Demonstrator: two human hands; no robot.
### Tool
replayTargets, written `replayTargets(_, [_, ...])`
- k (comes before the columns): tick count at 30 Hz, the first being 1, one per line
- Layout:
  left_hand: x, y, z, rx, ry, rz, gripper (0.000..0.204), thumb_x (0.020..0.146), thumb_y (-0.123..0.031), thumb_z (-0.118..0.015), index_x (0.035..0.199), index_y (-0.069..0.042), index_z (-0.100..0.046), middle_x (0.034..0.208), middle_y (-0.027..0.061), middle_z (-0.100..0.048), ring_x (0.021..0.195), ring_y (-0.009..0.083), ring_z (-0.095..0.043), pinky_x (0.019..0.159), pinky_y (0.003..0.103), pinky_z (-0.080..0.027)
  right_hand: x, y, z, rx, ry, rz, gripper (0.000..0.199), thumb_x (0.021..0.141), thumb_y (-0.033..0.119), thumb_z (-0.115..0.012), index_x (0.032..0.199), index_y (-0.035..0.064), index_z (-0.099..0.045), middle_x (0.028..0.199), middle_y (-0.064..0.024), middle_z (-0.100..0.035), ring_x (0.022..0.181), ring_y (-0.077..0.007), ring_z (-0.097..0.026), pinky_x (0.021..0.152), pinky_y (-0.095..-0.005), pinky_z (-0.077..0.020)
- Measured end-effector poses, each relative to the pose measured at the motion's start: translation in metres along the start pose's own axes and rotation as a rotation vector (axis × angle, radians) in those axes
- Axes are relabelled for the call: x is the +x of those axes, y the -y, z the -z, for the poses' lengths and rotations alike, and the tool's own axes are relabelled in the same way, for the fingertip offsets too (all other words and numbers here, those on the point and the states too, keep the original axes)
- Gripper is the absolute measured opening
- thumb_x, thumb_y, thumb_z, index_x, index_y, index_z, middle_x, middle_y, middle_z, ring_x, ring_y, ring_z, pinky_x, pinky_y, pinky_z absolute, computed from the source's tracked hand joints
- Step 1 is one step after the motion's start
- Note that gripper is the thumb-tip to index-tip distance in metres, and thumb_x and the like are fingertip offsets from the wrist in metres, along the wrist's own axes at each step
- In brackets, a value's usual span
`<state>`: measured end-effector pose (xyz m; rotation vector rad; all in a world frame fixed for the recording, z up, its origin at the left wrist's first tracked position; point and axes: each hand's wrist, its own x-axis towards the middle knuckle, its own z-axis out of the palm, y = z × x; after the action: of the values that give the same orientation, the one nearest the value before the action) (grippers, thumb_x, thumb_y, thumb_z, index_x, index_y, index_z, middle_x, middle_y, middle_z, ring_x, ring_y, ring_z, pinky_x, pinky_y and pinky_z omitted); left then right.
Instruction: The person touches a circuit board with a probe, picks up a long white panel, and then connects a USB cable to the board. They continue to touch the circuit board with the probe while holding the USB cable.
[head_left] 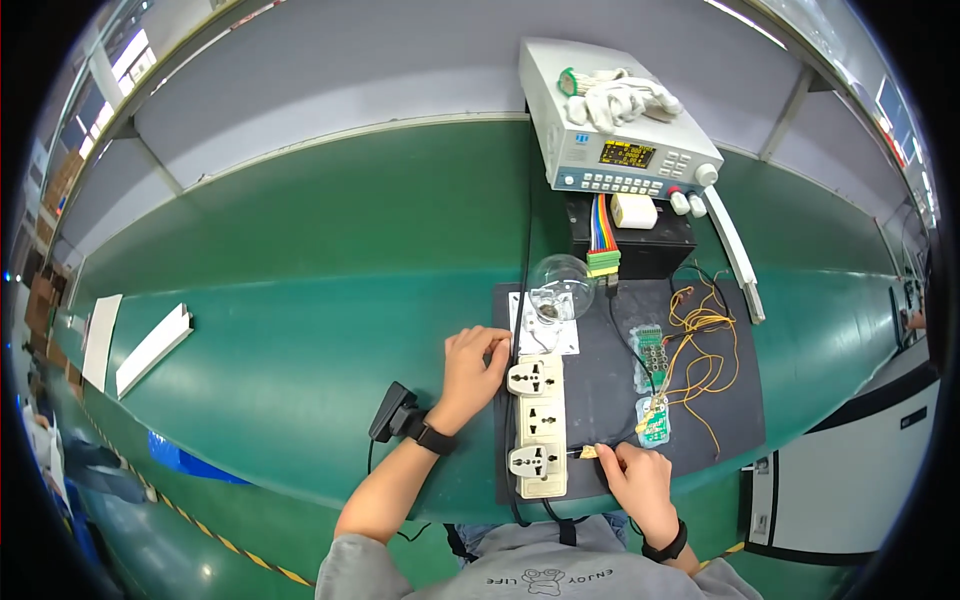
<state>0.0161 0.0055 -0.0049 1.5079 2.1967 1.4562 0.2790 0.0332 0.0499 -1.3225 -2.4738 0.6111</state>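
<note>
My left hand (475, 368) rests at the left edge of a white square plate (567, 338), fingers stretched toward it and nothing visible in them. A clear round dome (562, 284) sits on that plate. Just below is a cream power strip (541, 422) with two plug adapters in it, and a black cable runs along its left side. My right hand (640, 486) is closed in a pinch on a black cable with a yellow-wrapped end (588, 452), right beside the strip's lower adapter. Above this hand lie two small green circuit boards (652, 358) (653, 421).
Tangled yellow wires (705, 345) lie right of the boards on a dark mat (598, 385). Behind stands a bench instrument (640, 160) with white gloves (625, 98) on top, over a black box (655, 247). White strips (152, 350) lie at the far left.
</note>
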Motion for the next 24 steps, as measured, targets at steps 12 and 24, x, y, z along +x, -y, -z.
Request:
replayTargets(12, [-0.0004,-0.0012,0.0053,0.008,0.016,0.025,0.011,0.085,-0.011,-0.059,0.091,-0.006,-0.066,0.074,0.0032,-0.058,0.073,0.0174,-0.053,0.081,0.032,-0.035,0.0037,-0.0015,0.0007,0.097,0.087,0.058,0.036,0.087,0.027,-0.06,0.061,0.0019,-0.056,0.05,-0.0151,-0.051,0.045,-0.0342,-0.051,0.044,-0.0407,-0.0354])
replayTargets(24, [0.0009,-0.0043,0.0063,0.008,0.034,0.034,0.011,0.085,-0.012,-0.058,0.09,-0.006,-0.065,0.073,0.0032,-0.055,0.073,0.0175,-0.052,0.081,0.032,-0.034,0.0058,-0.006,-0.0017,0.149,0.125,0.084,0.035,0.081,0.031,-0.069,0.062,0.0039,-0.059,0.049,-0.0076,-0.054,0.042,-0.0241,-0.053,0.042,-0.0342,-0.0381])
